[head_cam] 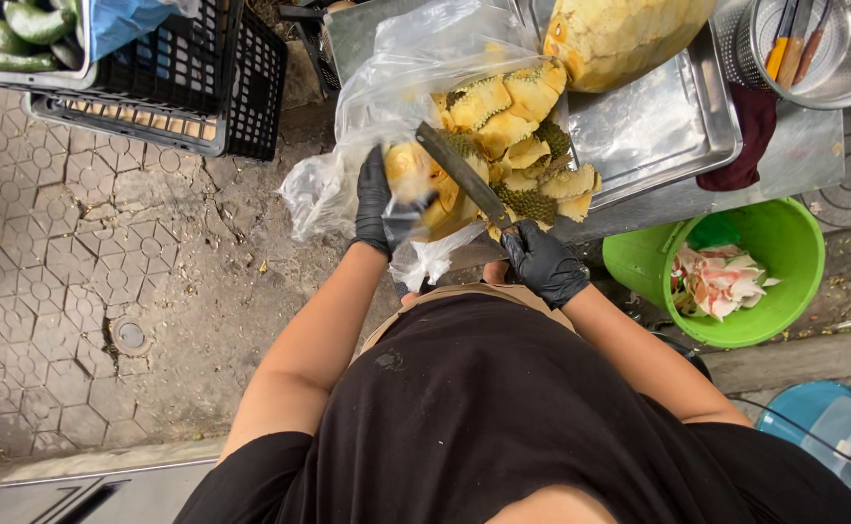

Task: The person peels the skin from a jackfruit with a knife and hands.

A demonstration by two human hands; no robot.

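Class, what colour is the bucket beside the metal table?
Bright green bucket, seen in the head view.

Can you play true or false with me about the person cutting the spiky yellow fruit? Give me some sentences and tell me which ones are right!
1. Both hands wear black gloves. True: the left hand and the right hand are both in black gloves.
2. The right hand holds a spoon. False: it grips a long knife.
3. The bucket is red. False: it is green, with pinkish scraps inside.
4. The fruit peels lie piled at the edge of a metal tray. True.
5. The left hand is on a clear plastic bag. True: it holds the bag by a fruit piece.
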